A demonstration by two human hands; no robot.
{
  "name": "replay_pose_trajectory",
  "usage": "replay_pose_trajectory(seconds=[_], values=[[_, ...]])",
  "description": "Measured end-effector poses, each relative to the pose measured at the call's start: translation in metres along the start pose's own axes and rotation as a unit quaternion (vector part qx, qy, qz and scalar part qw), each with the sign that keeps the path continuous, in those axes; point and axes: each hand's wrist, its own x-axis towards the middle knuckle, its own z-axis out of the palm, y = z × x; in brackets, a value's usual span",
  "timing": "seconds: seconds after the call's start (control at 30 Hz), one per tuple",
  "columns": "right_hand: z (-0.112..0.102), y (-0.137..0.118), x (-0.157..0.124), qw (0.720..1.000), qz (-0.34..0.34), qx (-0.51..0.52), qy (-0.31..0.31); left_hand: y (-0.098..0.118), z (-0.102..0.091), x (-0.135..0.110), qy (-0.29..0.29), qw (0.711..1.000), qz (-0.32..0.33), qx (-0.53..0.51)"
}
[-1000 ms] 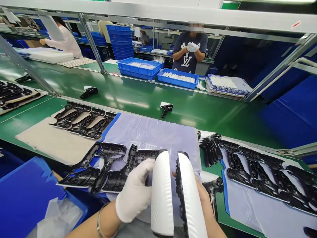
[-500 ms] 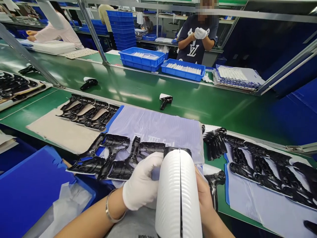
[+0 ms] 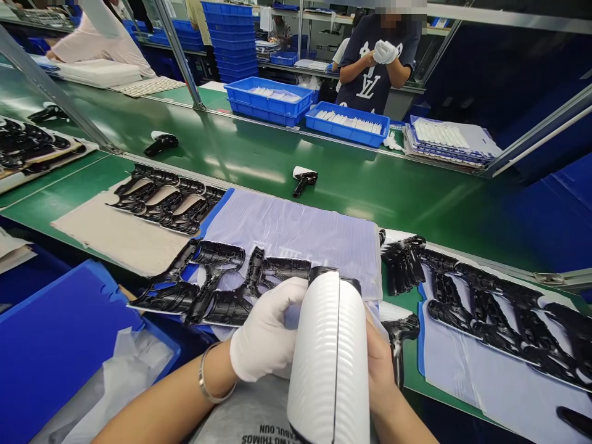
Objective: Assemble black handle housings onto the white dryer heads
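Gripping a ribbed white plastic housing (image 3: 328, 364) between both hands, the person at this station fills the bottom of my head-camera feed at 6 o'clock. The left hand (image 3: 266, 330), in a white glove, closes on the shell's flank from 9 o'clock, its fingers curled against it, a silver bangle (image 3: 203, 383) on the wrist. The bare right hand (image 3: 382, 370) cups the opposite flank from 3 o'clock and sits lower, closer to the lens; its fingers are hidden behind the shell. The housing stands almost upright in my view, long axis running 12 to 6, its top end toward the belt and its lower end cut off by the frame. A thin dark seam splits it lengthwise, and a black rim shows at the top. Beyond it at 11 o'clock, glossy black moulded frames (image 3: 222, 290) lie on a pale lilac plastic sheet (image 3: 287, 225), just ahead of the housing. A green conveyor belt (image 3: 393, 209) crosses the view behind them, carrying a blue tray of white parts (image 3: 345, 137) at 12 o'clock. Across it at 1 o'clock, a co-worker (image 3: 370, 80) holds gloved hands together.
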Motion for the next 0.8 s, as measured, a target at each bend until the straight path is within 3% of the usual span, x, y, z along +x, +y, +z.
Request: replay_pose_trajectory(seconds=[0.27,0.63,0.8], values=[[0.0,-0.003,0.001,1.0,0.003,0.003,-0.006,-0.002,-0.001,-0.002,-0.017,0.999,0.037,-0.01],[-0.001,-0.008,0.0,1.0,-0.016,-0.02,0.0,0.001,-0.001,-0.006,-0.031,0.998,0.045,0.016],[0.001,-0.01,0.003,1.0,-0.016,-0.02,-0.013,0.004,0.001,-0.006,-0.007,0.999,0.022,0.039]])
